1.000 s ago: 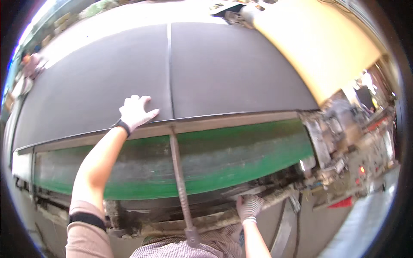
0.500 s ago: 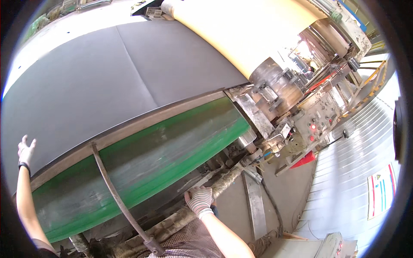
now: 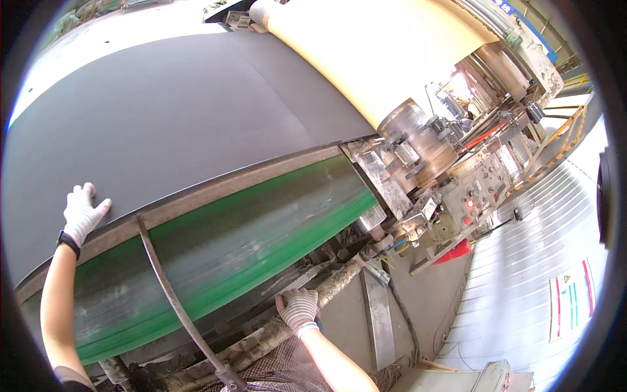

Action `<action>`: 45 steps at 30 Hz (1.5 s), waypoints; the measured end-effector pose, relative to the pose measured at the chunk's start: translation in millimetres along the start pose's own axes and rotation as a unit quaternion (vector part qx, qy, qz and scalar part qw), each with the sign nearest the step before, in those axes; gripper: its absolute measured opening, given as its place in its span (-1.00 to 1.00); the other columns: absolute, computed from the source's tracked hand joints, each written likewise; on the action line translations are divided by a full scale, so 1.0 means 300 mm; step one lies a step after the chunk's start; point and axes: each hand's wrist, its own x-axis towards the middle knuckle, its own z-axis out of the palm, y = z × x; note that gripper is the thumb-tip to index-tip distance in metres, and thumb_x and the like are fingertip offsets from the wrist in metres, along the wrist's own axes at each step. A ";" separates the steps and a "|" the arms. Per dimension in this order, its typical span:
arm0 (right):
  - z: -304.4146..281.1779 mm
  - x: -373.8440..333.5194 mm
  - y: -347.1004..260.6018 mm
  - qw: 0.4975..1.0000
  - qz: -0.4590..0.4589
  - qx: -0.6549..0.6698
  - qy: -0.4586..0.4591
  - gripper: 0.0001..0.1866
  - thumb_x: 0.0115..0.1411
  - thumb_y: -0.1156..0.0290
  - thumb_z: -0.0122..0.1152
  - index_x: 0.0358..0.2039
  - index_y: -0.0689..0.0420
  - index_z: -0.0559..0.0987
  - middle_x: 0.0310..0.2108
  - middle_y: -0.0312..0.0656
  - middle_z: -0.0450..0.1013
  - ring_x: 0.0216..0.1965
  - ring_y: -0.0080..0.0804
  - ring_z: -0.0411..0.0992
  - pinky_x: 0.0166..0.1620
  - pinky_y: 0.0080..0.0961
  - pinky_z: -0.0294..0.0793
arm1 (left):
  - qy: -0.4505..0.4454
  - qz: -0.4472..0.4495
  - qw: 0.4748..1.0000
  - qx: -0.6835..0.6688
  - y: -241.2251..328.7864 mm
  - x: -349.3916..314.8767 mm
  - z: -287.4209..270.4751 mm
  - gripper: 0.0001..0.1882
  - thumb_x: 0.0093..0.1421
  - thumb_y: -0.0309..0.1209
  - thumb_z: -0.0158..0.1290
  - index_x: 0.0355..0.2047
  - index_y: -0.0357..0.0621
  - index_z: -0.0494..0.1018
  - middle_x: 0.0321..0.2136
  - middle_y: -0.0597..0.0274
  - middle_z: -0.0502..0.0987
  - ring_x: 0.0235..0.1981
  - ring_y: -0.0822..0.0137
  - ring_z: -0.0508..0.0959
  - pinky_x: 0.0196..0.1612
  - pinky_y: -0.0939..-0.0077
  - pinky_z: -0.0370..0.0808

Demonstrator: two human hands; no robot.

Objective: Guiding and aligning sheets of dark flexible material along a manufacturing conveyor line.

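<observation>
Broad dark-grey smooth sheet (image 3: 163,124): there it lies, spread out just beyond the long green-and-grey cylindrical roller (image 3: 261,222)
Bare left arm (image 3: 59,300): reaching up past the roller's left end, elbow only slightly bent, black wristband (image 3: 68,244) on
White-gloved left hand (image 3: 81,212): back upward, fingers fanned, thumb out to the right, grasping nothing, over the sheet's near edge beyond the roller; touching or just above, I cannot tell
Bare right arm (image 3: 333,359): angling up and leftward, on the near side of the roller
Striped-gloved right hand (image 3: 299,308): knuckles up, fingers curled, clasping the grimy round bar (image 3: 339,277) along the roller's near side
Ribbed metal rod (image 3: 168,287): crossing in front of the roller, between both hands
</observation>
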 end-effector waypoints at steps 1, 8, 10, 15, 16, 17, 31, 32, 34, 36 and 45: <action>0.002 0.000 0.001 1.000 -0.007 0.002 0.004 -0.65 0.20 0.06 0.11 -0.36 0.02 0.73 -0.37 -0.19 0.62 -0.18 -0.16 0.54 -0.06 -0.11 0.37 | -0.002 0.019 1.000 -0.008 0.030 0.005 0.005 -0.51 0.06 -0.07 0.30 -0.12 -0.04 0.42 -0.15 0.04 0.44 -0.07 -0.02 0.45 -0.03 0.04 0.49; 0.041 -0.006 0.045 1.000 -0.002 -0.019 -0.023 -0.64 0.19 0.03 0.10 -0.35 0.02 0.72 -0.33 -0.17 0.62 -0.16 -0.11 0.53 -0.05 -0.07 0.35 | -0.077 0.024 0.868 -0.490 0.040 0.007 0.082 -0.45 0.29 -0.23 0.18 0.24 0.00 0.32 0.13 -0.04 0.43 0.19 0.20 0.41 0.23 0.25 0.36; 0.015 0.003 0.019 1.000 -0.010 0.006 -0.027 -0.64 0.19 0.04 0.11 -0.37 0.02 0.71 -0.33 -0.18 0.61 -0.16 -0.13 0.53 -0.06 -0.07 0.35 | 0.096 0.054 0.945 -0.309 -0.190 0.044 0.139 -0.46 0.25 -0.31 0.20 0.22 -0.02 0.35 0.13 0.04 0.45 0.16 0.14 0.46 0.23 0.24 0.38; -0.022 0.003 -0.008 0.999 -0.014 0.016 -0.049 -0.66 0.19 0.06 0.12 -0.40 0.03 0.71 -0.32 -0.19 0.61 -0.16 -0.17 0.53 -0.05 -0.11 0.35 | 0.030 -0.198 0.979 0.047 -0.758 0.076 0.093 -0.63 0.19 -0.25 0.19 -0.04 -0.01 0.39 -0.11 -0.04 0.48 -0.06 -0.11 0.51 0.03 -0.01 0.47; -0.030 0.004 -0.001 0.999 -0.008 0.015 -0.048 -0.66 0.19 0.06 0.12 -0.40 0.03 0.71 -0.32 -0.19 0.61 -0.16 -0.17 0.53 -0.05 -0.11 0.35 | 0.048 -0.124 0.991 0.003 -0.727 0.045 0.151 -0.63 0.17 -0.23 0.20 -0.07 -0.01 0.39 -0.13 -0.01 0.47 -0.08 -0.11 0.50 0.01 -0.01 0.47; -0.039 0.001 0.001 0.999 -0.005 0.018 -0.045 -0.65 0.20 0.05 0.11 -0.40 0.03 0.71 -0.32 -0.19 0.61 -0.15 -0.17 0.52 -0.04 -0.12 0.35 | 0.065 -0.050 0.996 -0.040 -0.673 0.017 0.191 -0.63 0.15 -0.21 0.20 -0.09 -0.01 0.38 -0.15 0.02 0.45 -0.11 -0.10 0.49 0.00 0.00 0.46; -0.042 0.001 -0.014 0.999 -0.004 0.001 -0.043 -0.63 0.17 0.05 0.13 -0.39 0.08 0.72 -0.38 -0.13 0.61 -0.16 -0.10 0.52 -0.03 -0.11 0.38 | -0.157 0.005 0.922 -0.353 0.125 0.050 -0.029 -0.42 0.17 0.04 0.22 -0.03 -0.15 0.43 -0.08 0.02 0.48 -0.04 0.10 0.49 0.03 0.19 0.47; -0.037 -0.005 -0.007 1.000 0.002 0.003 -0.030 -0.62 0.18 0.05 0.13 -0.40 0.08 0.72 -0.38 -0.13 0.61 -0.16 -0.10 0.52 -0.04 -0.11 0.38 | -0.210 -0.004 0.827 -0.522 0.129 0.054 -0.035 -0.39 0.21 0.06 0.20 0.03 -0.18 0.42 -0.03 -0.01 0.49 -0.01 0.11 0.50 0.05 0.21 0.47; -0.027 -0.012 0.016 1.000 0.014 0.004 -0.018 -0.61 0.18 0.04 0.12 -0.41 0.09 0.71 -0.37 -0.13 0.61 -0.16 -0.10 0.51 -0.04 -0.10 0.38 | -0.136 -0.005 0.870 -0.475 0.089 0.065 -0.001 -0.37 0.23 0.05 0.18 0.08 -0.18 0.40 0.03 -0.05 0.47 0.04 0.09 0.49 0.09 0.20 0.46; -0.014 -0.011 0.020 1.000 -0.004 0.003 -0.016 -0.61 0.19 0.04 0.11 -0.42 0.09 0.70 -0.38 -0.13 0.61 -0.17 -0.10 0.51 -0.05 -0.10 0.37 | 0.000 -0.036 0.929 -0.368 -0.082 0.088 0.041 -0.33 0.25 0.05 0.15 0.18 -0.16 0.36 0.11 -0.12 0.45 0.12 0.04 0.48 0.15 0.16 0.44; -0.034 0.013 -0.003 0.998 -0.005 0.002 -0.065 -0.59 0.22 0.00 0.07 -0.36 0.05 0.71 -0.31 -0.14 0.61 -0.15 -0.18 0.53 -0.05 -0.11 0.38 | 0.067 -0.013 0.997 -0.029 -0.404 -0.056 0.037 -0.54 0.18 -0.01 0.18 -0.24 -0.20 0.45 -0.26 -0.05 0.52 -0.14 -0.06 0.52 -0.03 0.04 0.47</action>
